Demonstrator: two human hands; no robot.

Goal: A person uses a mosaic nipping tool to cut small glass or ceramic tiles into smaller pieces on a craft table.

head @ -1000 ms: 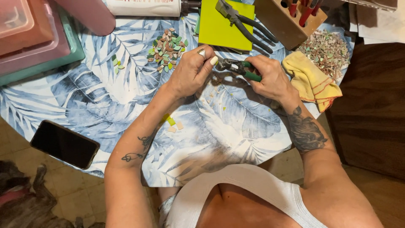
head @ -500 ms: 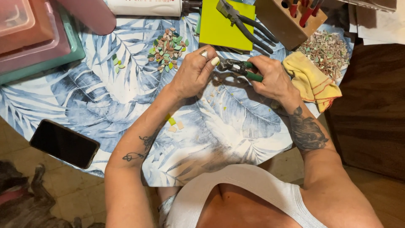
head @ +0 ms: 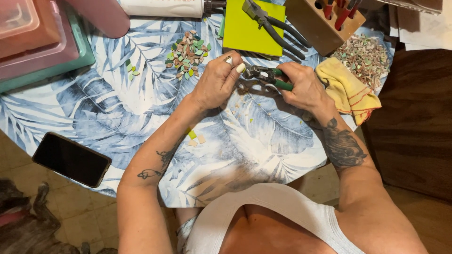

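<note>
1. On the round table with the leaf-print cloth (head: pixel 141 108), seen from the head camera, the right hand (head: pixel 306 87) was closed round the green handles of the nippers (head: pixel 268 77), whose head pointed toward the left hand.
2. The left hand (head: pixel 217 82) was pinched shut at the nippers' jaws, thumb and fingertips together; whatever piece it held was too small to make out.
3. Beyond the left hand lay a heap of cut leaf-shaped pieces (head: pixel 186 54) in green, pink and tan, with a few strays (head: pixel 132 69) to its left. That heap suggested a good share of cutting was done.
4. Small offcuts (head: pixel 195 138) lay on the cloth under the left forearm, and a scrap pile (head: pixel 365 59) sat beside the yellow rag (head: pixel 346 89).
5. A lime-green sheet (head: pixel 247 30) lay uncut at the far edge under black pliers (head: pixel 273 26), so I judged more cutting remained.
6. A phone (head: pixel 70 159) lay at the near left edge, well apart from the work.
</note>
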